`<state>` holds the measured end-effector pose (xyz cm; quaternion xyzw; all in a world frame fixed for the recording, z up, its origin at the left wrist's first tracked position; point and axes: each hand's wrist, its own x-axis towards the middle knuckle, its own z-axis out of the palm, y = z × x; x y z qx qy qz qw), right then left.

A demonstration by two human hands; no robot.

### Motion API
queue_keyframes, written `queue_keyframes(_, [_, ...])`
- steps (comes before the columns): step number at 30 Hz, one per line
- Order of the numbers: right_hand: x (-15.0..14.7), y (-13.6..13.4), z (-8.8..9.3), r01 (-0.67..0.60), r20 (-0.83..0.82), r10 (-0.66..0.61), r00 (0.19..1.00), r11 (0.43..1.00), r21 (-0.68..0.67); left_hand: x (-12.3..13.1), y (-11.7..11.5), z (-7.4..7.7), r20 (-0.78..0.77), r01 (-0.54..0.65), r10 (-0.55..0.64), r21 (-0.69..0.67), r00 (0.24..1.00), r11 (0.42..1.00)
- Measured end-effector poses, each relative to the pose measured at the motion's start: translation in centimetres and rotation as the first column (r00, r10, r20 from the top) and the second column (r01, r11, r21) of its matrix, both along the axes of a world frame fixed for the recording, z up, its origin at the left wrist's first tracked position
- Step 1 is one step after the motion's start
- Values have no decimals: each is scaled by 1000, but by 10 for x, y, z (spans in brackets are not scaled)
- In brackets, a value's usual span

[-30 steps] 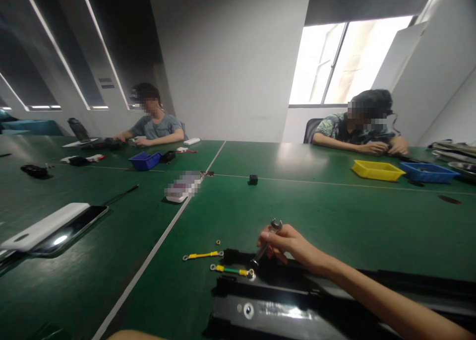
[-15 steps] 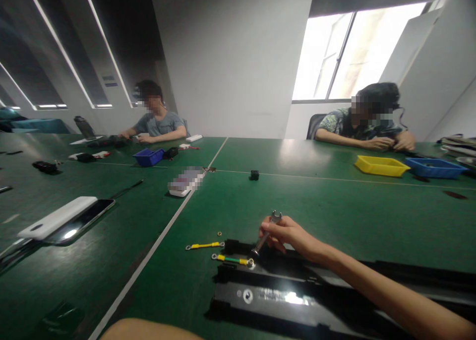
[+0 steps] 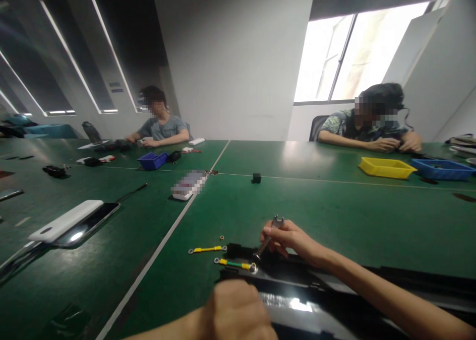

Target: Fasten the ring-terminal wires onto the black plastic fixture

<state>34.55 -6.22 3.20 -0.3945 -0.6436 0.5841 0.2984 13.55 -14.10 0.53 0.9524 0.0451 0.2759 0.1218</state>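
Note:
My right hand (image 3: pixel 288 238) is closed round a combination wrench (image 3: pixel 267 236), its open end pointing up and its lower end close to the black metal part. Beside that lower end lies a green-and-yellow cable (image 3: pixel 236 264) with ring terminals, one over a nut (image 3: pixel 253 267) on the long black channel-shaped part (image 3: pixel 282 270). My left hand (image 3: pixel 240 310) is in the foreground, back of the hand up, over the near black channel-shaped part (image 3: pixel 308 312). Its fingers look curled, and whatever they hold is hidden.
A yellow cable (image 3: pixel 207 249) and a loose nut (image 3: pixel 222 238) lie on the green table. Phones (image 3: pixel 89 223), a white device (image 3: pixel 188 186), a small black block (image 3: pixel 256 178), and yellow (image 3: pixel 386 168) and blue (image 3: pixel 442 170) trays stand around. Two people sit opposite.
My left hand has come up from the bottom edge over the near black part, covering its end. My right hand keeps the wrench in nearly the same place. The view has shifted slightly.

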Motion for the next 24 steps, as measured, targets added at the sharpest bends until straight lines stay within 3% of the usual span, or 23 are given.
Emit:
queue_keyframes(3, [-1,0,0,-1,-14,0,1000,1000,-11,-44,18,8,196,-355,379,-148,904,923])
queue_keyframes(5, [-1,0,0,1,-14,-1,1000,1000,-22,-57,24,9,137,-432,460,-192,877,881])
queue_keyframes(11, [0,1,-1,10,-19,-10,1000,999,-34,-49,34,-1,-197,-472,433,-247,880,846])
queue_keyframes(17, [0,-3,3,-20,-22,19,1000,1000,-14,-49,45,-5,-246,-492,439,-233,864,839])
queue_keyframes(24, [0,0,0,-38,-31,37,999,999,-1,-46,54,-8,-287,-437,373,-205,882,876])
